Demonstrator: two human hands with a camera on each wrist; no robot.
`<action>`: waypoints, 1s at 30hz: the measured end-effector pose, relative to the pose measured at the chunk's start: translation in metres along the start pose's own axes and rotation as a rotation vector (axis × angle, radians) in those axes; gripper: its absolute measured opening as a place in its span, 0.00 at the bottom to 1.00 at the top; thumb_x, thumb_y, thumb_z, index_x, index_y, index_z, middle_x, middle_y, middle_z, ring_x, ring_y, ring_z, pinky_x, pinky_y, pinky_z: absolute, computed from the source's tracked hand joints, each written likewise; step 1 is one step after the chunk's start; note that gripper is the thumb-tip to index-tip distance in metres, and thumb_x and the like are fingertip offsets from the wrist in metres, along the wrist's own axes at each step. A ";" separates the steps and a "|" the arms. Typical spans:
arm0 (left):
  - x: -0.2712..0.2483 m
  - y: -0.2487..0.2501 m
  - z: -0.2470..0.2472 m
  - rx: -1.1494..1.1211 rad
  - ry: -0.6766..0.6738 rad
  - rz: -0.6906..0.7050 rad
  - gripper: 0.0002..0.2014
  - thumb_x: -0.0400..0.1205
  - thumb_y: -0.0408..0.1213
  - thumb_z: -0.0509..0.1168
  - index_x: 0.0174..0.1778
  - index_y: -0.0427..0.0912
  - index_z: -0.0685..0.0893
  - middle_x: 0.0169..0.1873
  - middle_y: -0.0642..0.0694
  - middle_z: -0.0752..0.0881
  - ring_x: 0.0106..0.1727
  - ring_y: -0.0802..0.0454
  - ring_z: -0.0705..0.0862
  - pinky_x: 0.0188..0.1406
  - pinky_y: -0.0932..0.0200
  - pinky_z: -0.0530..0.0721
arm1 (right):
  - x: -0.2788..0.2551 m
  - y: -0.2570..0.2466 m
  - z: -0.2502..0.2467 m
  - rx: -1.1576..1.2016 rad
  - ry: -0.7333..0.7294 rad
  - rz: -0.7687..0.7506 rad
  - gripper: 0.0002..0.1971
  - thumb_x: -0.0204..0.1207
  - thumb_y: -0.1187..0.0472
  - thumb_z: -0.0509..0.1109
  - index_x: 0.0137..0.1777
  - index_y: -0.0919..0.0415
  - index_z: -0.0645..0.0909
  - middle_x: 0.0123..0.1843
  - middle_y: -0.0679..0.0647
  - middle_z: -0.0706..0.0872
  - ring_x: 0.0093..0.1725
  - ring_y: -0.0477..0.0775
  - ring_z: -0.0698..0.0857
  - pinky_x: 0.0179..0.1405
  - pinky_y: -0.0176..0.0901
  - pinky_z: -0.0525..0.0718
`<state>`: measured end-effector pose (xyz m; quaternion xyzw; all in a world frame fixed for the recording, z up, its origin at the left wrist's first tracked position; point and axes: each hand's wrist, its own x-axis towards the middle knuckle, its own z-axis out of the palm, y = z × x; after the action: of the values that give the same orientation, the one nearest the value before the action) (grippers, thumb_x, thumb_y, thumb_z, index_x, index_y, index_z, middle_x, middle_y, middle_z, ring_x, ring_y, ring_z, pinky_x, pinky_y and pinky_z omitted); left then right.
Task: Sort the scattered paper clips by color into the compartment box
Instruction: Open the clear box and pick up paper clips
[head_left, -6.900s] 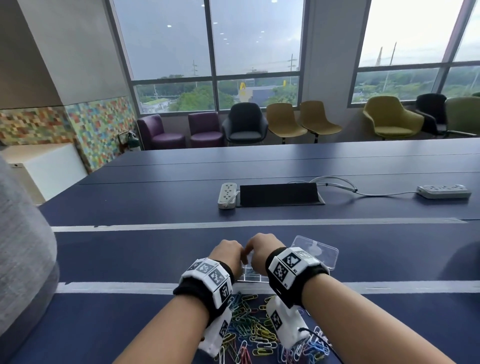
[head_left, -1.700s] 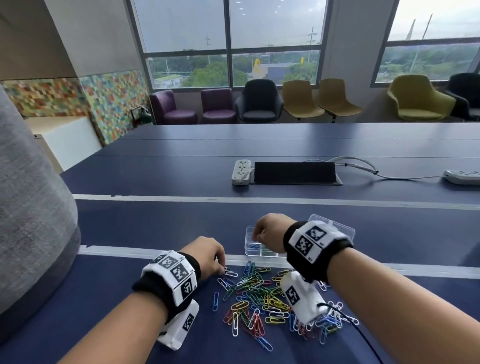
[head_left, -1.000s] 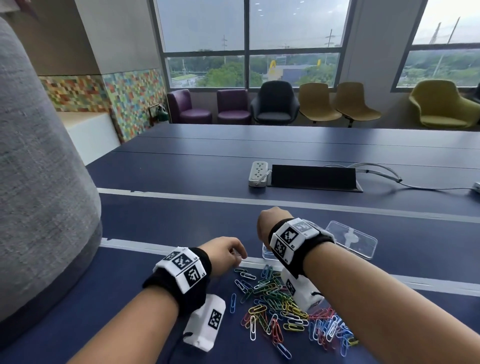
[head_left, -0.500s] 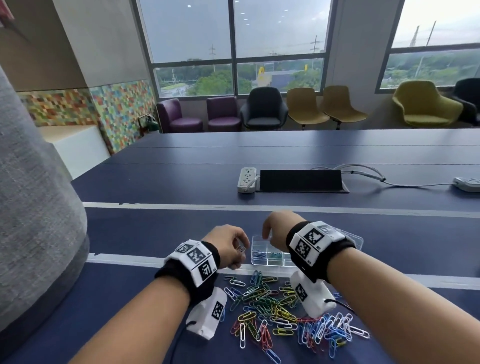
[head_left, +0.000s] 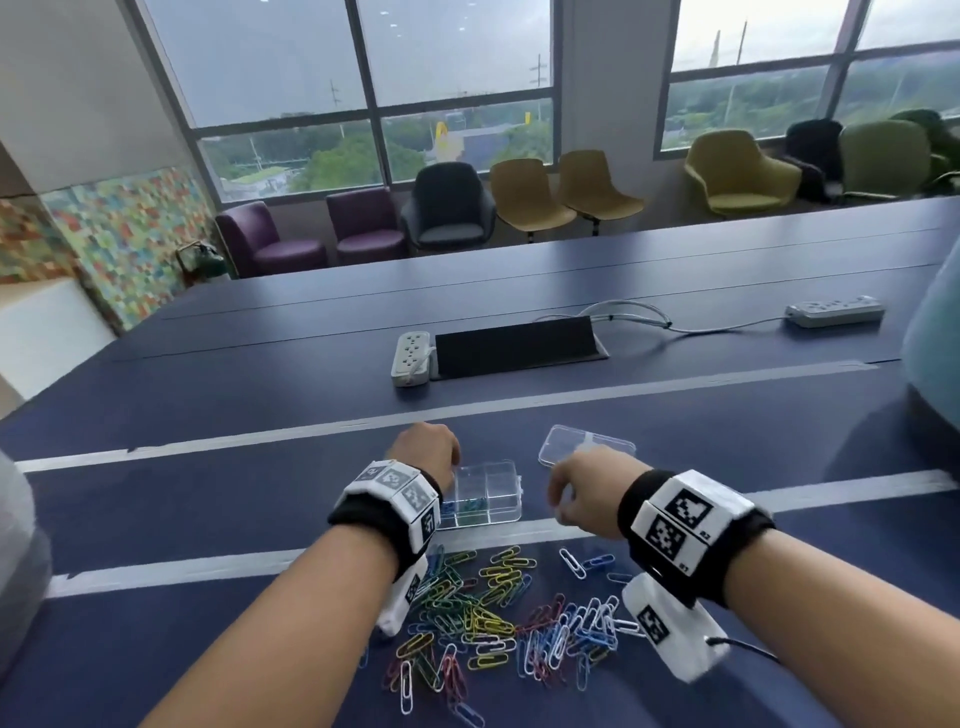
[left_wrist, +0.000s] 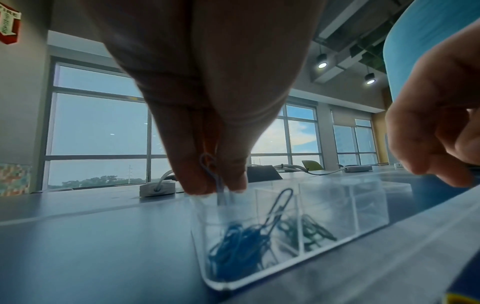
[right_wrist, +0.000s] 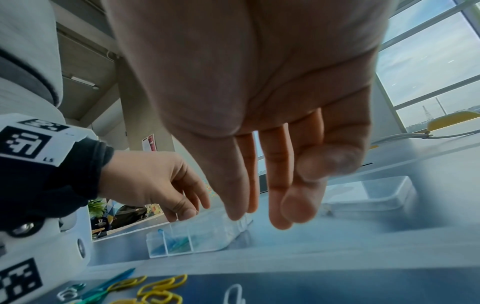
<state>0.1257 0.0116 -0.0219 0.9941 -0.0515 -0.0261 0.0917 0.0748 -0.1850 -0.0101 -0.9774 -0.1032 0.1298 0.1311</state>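
The left hand (left_wrist: 207, 115) pinches a blue clip (left_wrist: 215, 179) over the box (head_left: 485, 493), right hand (head_left: 584, 491) loose and empty; released off-centre, it could land among the green ones.

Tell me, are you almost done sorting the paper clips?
Not nearly. The compartment box holds some blue clips in one section and a few green clips in the next. The left hand pinches a blue clip over the blue section. A big mixed pile waits on the table.

clear glossy plastic compartment box (head_left: 485, 493); matt table (head_left: 208, 499).
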 end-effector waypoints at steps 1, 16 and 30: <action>0.000 0.001 0.002 0.018 0.009 0.008 0.11 0.76 0.31 0.68 0.50 0.47 0.90 0.52 0.44 0.89 0.55 0.45 0.87 0.60 0.52 0.84 | 0.000 0.003 0.001 0.006 -0.007 0.009 0.12 0.73 0.59 0.67 0.54 0.49 0.87 0.59 0.56 0.86 0.56 0.57 0.86 0.58 0.42 0.82; -0.017 0.005 -0.002 -0.002 0.025 0.115 0.09 0.77 0.36 0.67 0.52 0.47 0.87 0.51 0.46 0.87 0.54 0.47 0.85 0.58 0.53 0.83 | -0.009 0.000 0.019 -0.141 -0.093 -0.049 0.12 0.68 0.55 0.76 0.48 0.61 0.89 0.48 0.57 0.91 0.49 0.59 0.88 0.50 0.48 0.88; -0.084 0.079 0.011 0.002 -0.377 0.413 0.12 0.75 0.44 0.72 0.50 0.43 0.90 0.47 0.42 0.90 0.49 0.44 0.86 0.49 0.57 0.83 | -0.025 0.004 0.020 -0.147 0.028 -0.175 0.13 0.74 0.56 0.67 0.57 0.53 0.84 0.58 0.54 0.88 0.60 0.57 0.84 0.52 0.40 0.78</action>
<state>0.0342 -0.0586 -0.0144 0.9402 -0.2693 -0.1913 0.0829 0.0462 -0.1900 -0.0237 -0.9734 -0.1955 0.0963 0.0714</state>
